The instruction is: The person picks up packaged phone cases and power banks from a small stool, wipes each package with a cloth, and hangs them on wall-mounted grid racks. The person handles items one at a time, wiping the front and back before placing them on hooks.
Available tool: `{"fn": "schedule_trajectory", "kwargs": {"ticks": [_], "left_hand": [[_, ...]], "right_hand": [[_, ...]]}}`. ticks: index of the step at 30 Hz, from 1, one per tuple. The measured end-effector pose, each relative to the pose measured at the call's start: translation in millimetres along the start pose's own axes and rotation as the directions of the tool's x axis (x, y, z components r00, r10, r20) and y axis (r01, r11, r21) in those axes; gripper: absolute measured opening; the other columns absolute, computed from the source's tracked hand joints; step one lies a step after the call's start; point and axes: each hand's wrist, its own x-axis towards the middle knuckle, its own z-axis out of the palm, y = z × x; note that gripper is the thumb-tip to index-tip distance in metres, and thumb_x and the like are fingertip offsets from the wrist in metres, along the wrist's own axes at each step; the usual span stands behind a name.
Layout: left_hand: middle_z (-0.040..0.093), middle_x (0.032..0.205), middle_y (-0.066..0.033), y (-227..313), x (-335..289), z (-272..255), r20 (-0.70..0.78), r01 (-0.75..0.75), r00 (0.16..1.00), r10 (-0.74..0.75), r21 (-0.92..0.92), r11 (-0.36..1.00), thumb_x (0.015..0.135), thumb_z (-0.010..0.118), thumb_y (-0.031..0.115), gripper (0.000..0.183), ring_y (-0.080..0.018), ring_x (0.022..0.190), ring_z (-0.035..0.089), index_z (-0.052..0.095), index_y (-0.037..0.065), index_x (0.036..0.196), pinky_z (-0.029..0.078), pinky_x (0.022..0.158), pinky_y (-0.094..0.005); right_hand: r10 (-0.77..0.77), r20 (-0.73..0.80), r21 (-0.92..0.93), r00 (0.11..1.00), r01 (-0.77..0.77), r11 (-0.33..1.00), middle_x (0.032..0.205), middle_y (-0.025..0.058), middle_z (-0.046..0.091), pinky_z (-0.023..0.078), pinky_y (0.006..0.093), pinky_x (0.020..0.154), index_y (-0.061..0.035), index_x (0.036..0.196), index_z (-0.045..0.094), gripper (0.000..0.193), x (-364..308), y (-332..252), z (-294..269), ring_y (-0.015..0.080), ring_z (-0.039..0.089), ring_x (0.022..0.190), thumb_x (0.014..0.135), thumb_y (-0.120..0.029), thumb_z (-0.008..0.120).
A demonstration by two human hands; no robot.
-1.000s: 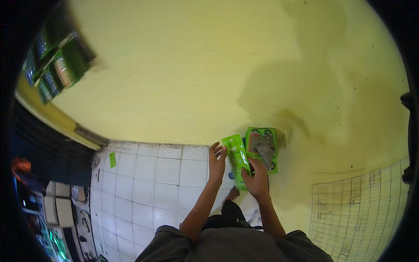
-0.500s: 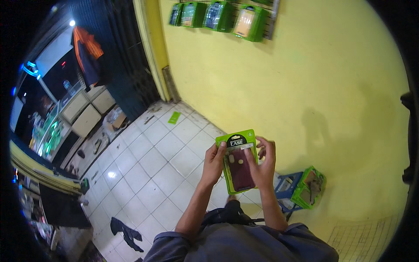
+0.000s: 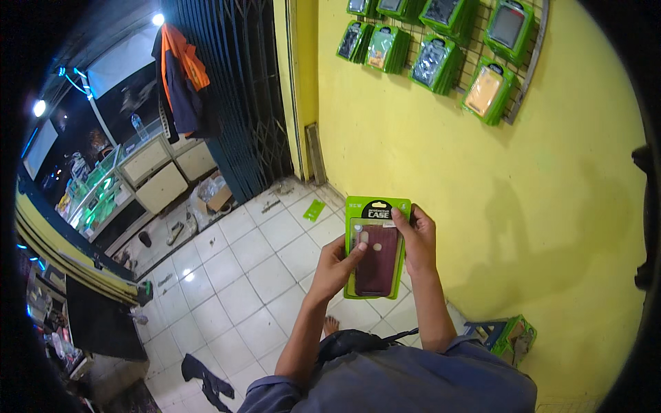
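A packaged phone case (image 3: 376,265) is held upright in front of me: a dark maroon case behind clear plastic in a bright green pack with a hanging slot at the top. My left hand (image 3: 337,267) grips its left side, the thumb lying across the front. On the upper right edge my right hand (image 3: 418,237) is closed, its thumb pressed near a small white label. The fingers behind the pack are mostly hidden.
Several green case packs (image 3: 434,63) hang from a wire rack on the yellow wall. A blue stool (image 3: 485,332) bears more packs (image 3: 515,339) low on the right. On the tiled floor lie a green card (image 3: 314,210) and a dark cloth (image 3: 206,382). A jacket (image 3: 182,82) hangs by the folding gate.
My view has tilted up toward the wall rack. My left hand has slid lower on the pack, and my right thumb has moved up toward its top corner.
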Motion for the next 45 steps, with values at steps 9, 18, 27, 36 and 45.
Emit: {"fn": "schedule_trajectory", "kwargs": {"ticks": [9, 18, 27, 36, 45], "left_hand": [[0.075, 0.108, -0.0022, 45, 158, -95, -0.077, -0.024, 0.997, 0.023, -0.011, 1.000, 0.107, 0.067, 0.022, 0.027, -0.0068, 0.097, 0.065, 0.069, -0.001, 0.123, 0.052, 0.086, -0.0251], [0.073, 0.117, -0.0051, 64, 323, -172, 0.286, -0.097, 0.948, 0.136, -0.145, 0.985, 0.100, 0.073, 0.008, 0.030, -0.0113, 0.107, 0.065, 0.067, -0.002, 0.128, 0.052, 0.095, -0.0304], [0.075, 0.102, -0.0027, 118, 501, -215, 0.453, -0.187, 0.861, 0.230, -0.140, 0.972, 0.102, 0.073, 0.009, 0.026, -0.0083, 0.091, 0.066, 0.068, -0.003, 0.124, 0.055, 0.081, -0.0275], [0.063, 0.121, -0.0086, 177, 656, -123, 0.483, -0.411, 0.727, 0.488, -0.264, 0.873, 0.092, 0.078, -0.002, 0.064, -0.0143, 0.108, 0.061, 0.050, 0.001, 0.149, 0.054, 0.091, -0.0279], [0.070, 0.124, -0.0137, 243, 785, -17, 0.294, -0.705, 0.568, 0.769, -0.309, 0.639, 0.096, 0.076, 0.002, 0.057, -0.0163, 0.113, 0.066, 0.054, 0.001, 0.148, 0.054, 0.097, -0.0299]], "right_hand": [[0.060, 0.198, -0.200, 0.978, -0.020, 0.980, 0.118, 0.0078, 0.067, 0.053, 0.0321, 0.097, 0.0016, 0.129, 0.058, 0.041, 69, 45, 67, 0.0137, 0.063, 0.108, 0.099, -0.018, 0.077], [-0.185, -0.026, -0.248, 0.982, 0.173, 0.953, 0.117, 0.0091, 0.070, 0.055, 0.0306, 0.093, 0.0032, 0.129, 0.059, 0.029, 225, 79, 136, 0.0121, 0.065, 0.107, 0.104, -0.009, 0.069], [-0.288, -0.267, -0.401, 0.919, 0.166, 0.901, 0.111, 0.0114, 0.069, 0.058, 0.0277, 0.077, -0.0028, 0.161, 0.028, 0.079, 364, 86, 198, 0.0157, 0.067, 0.099, 0.097, 0.004, 0.072], [-0.733, -0.311, -0.569, 0.605, 0.498, 0.654, 0.106, 0.0122, 0.069, 0.054, 0.0263, 0.068, -0.0043, 0.157, 0.035, 0.069, 522, 22, 145, 0.0148, 0.068, 0.094, 0.098, 0.001, 0.071], [-0.842, -0.231, -0.712, 0.487, 0.506, 0.487, 0.112, 0.0123, 0.067, 0.056, 0.0252, 0.067, 0.0008, 0.144, 0.058, 0.046, 652, -71, 92, 0.0105, 0.067, 0.089, 0.100, -0.005, 0.072]]}}
